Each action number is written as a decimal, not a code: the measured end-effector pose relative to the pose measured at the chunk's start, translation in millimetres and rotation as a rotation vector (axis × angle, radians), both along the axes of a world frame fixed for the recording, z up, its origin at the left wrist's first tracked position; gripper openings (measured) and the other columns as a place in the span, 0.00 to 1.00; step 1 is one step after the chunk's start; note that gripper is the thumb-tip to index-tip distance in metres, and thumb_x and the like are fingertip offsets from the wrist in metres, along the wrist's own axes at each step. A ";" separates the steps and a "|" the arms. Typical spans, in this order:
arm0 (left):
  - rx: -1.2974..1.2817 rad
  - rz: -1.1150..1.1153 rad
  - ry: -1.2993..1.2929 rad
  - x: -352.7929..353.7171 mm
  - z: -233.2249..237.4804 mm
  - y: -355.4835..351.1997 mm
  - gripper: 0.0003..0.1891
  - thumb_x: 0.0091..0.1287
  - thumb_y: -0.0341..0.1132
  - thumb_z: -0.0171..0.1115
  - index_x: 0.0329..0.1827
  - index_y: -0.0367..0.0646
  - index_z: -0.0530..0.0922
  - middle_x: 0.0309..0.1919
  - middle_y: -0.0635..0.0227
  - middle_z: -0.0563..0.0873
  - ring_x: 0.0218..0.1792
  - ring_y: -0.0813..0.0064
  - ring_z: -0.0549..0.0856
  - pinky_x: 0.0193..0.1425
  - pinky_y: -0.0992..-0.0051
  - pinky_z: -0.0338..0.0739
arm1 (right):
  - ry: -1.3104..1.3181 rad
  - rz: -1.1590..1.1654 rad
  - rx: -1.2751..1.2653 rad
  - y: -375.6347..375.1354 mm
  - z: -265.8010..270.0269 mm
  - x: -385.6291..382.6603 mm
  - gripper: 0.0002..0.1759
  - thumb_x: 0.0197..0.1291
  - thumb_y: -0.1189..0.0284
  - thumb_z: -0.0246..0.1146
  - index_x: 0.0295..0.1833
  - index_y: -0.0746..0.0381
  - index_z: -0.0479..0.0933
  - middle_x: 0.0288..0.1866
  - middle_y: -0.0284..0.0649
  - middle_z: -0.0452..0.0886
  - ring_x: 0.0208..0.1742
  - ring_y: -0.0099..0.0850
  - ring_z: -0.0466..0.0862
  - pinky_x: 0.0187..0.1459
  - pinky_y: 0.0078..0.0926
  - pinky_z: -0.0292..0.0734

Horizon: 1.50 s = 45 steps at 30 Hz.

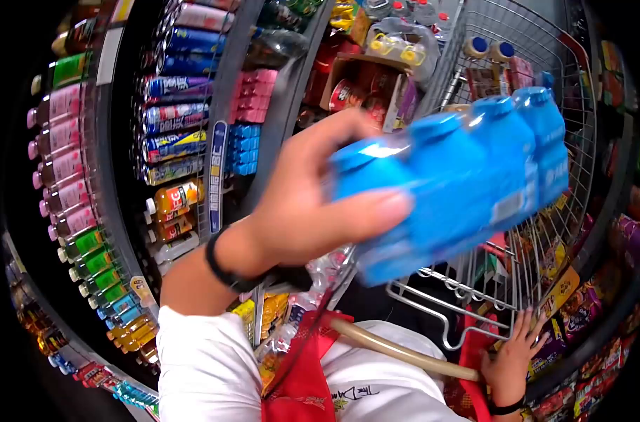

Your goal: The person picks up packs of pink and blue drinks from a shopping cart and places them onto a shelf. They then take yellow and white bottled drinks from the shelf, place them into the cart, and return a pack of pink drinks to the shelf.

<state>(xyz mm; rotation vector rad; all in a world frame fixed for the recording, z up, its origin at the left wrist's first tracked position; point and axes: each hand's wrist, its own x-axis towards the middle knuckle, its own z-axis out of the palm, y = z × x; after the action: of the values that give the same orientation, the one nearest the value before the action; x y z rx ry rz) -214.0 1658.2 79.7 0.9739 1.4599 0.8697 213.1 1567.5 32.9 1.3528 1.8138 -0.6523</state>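
My left hand [306, 204] grips a plastic-wrapped pack of blue bottles [468, 176] by its near end, thumb along the side and fingers over the top. The pack hangs above the shopping cart [475, 299], tilted and slightly blurred, and hides part of the basket. Lower right, my right hand [510, 362] is open with spread fingers, against the near end of the cart's wire frame beside its tan handle bar [404, 352]. Two bottles with blue caps [490, 48] and some packages lie at the far end of the cart.
Shelves on the left carry rows of pink-capped bottles [60, 144], drink cans [176, 116] and smaller pink packs [254, 96] and blue packs [243, 149]. An opened carton [366, 70] of red cans stands beyond the pack. Snack bags [584, 309] line the right side.
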 end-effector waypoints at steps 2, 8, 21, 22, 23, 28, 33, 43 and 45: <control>-0.120 0.223 -0.157 -31.3 23.1 -49.6 0.28 0.52 0.49 0.78 0.50 0.43 0.78 0.46 0.67 0.82 0.48 0.74 0.81 0.54 0.69 0.76 | -0.029 0.018 0.044 -2.9 -3.0 -4.4 0.66 0.43 0.58 0.79 0.83 0.76 0.52 0.89 0.56 0.47 0.90 0.59 0.40 0.83 0.67 0.34; 0.020 0.525 0.079 -107.2 78.8 -164.4 0.53 0.58 0.57 0.68 0.83 0.37 0.59 0.73 0.45 0.73 0.71 0.47 0.77 0.76 0.46 0.72 | -0.058 0.138 0.195 -22.2 -23.4 10.1 0.60 0.42 0.59 0.80 0.79 0.72 0.62 0.89 0.53 0.47 0.89 0.58 0.41 0.80 0.70 0.41; -0.008 0.834 0.100 -124.6 -152.7 -304.2 0.25 0.75 0.39 0.71 0.67 0.36 0.74 0.53 0.69 0.83 0.51 0.78 0.82 0.59 0.73 0.78 | -0.134 0.282 0.292 -35.7 -46.6 40.9 0.44 0.62 0.57 0.71 0.81 0.58 0.65 0.91 0.44 0.48 0.90 0.53 0.44 0.75 0.73 0.52; 0.002 0.809 0.249 -133.3 -179.2 -309.8 0.25 0.75 0.38 0.71 0.68 0.35 0.73 0.54 0.67 0.83 0.53 0.77 0.82 0.60 0.72 0.78 | -0.146 0.256 0.304 -34.8 -44.7 34.3 0.49 0.64 0.53 0.70 0.84 0.59 0.58 0.91 0.45 0.49 0.90 0.54 0.45 0.74 0.74 0.53; 0.009 0.781 0.396 -143.6 -206.1 -314.5 0.26 0.75 0.38 0.71 0.69 0.34 0.73 0.55 0.66 0.83 0.54 0.75 0.82 0.62 0.70 0.78 | -0.177 0.315 0.270 -32.2 -39.0 29.1 0.51 0.65 0.49 0.68 0.85 0.61 0.55 0.91 0.45 0.48 0.90 0.55 0.44 0.74 0.74 0.53; 0.077 0.870 0.901 -208.1 -290.7 -318.2 0.27 0.75 0.37 0.72 0.69 0.33 0.73 0.58 0.58 0.83 0.56 0.70 0.83 0.65 0.70 0.78 | -0.092 0.318 0.175 -26.5 -31.9 53.2 0.55 0.67 0.41 0.65 0.86 0.61 0.51 0.91 0.48 0.46 0.90 0.54 0.42 0.75 0.73 0.48; 0.132 0.944 1.188 -287.2 -323.4 -315.8 0.28 0.71 0.45 0.75 0.64 0.34 0.79 0.56 0.49 0.87 0.53 0.57 0.88 0.62 0.62 0.82 | -0.178 0.331 0.176 -23.8 -33.8 81.7 0.57 0.63 0.44 0.70 0.86 0.61 0.52 0.91 0.48 0.47 0.90 0.55 0.43 0.77 0.70 0.47; -0.071 1.050 1.200 -398.4 -349.2 -335.5 0.32 0.73 0.47 0.71 0.76 0.45 0.74 0.74 0.48 0.76 0.70 0.51 0.79 0.74 0.59 0.76 | -0.165 0.499 0.235 -23.0 -34.2 122.7 0.49 0.65 0.51 0.67 0.86 0.57 0.56 0.91 0.50 0.44 0.90 0.52 0.46 0.79 0.61 0.46; -0.091 1.035 1.203 -398.4 -343.7 -331.3 0.32 0.75 0.45 0.69 0.78 0.44 0.72 0.76 0.49 0.74 0.73 0.53 0.77 0.75 0.60 0.75 | -0.200 0.536 0.203 -23.1 -36.4 121.6 0.53 0.66 0.45 0.66 0.87 0.56 0.50 0.90 0.50 0.46 0.87 0.50 0.50 0.75 0.65 0.55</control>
<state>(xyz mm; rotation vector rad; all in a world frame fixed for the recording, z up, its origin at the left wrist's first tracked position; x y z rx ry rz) -612.4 1327.0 -264.0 0.5970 3.1583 0.9022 334.7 1544.3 -3.4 0.9450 1.9951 -0.0485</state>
